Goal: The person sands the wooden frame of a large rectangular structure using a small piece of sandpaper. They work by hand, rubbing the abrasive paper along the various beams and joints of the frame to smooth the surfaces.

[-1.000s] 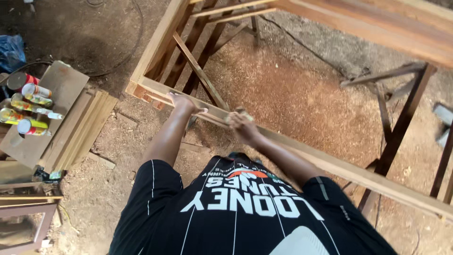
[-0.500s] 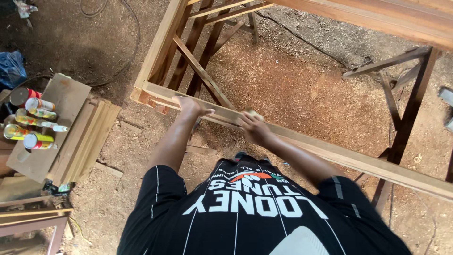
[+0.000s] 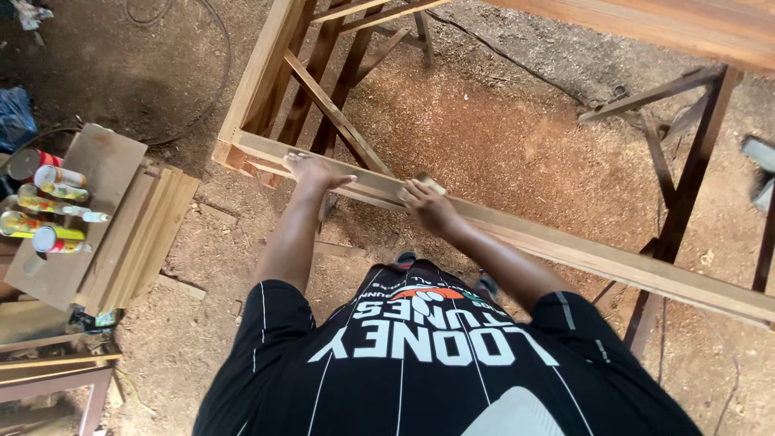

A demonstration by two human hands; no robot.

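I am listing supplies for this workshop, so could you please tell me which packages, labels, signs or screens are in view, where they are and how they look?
Cans and bottles: on the board at far left, lying on their sides; cylinders with red, yellow, green and white labels.
Blue bag: on the ground at the left edge, crumpled.
Shirt print: on the person's black striped shirt; white block lettering with a small orange emblem.
No signs or screens.
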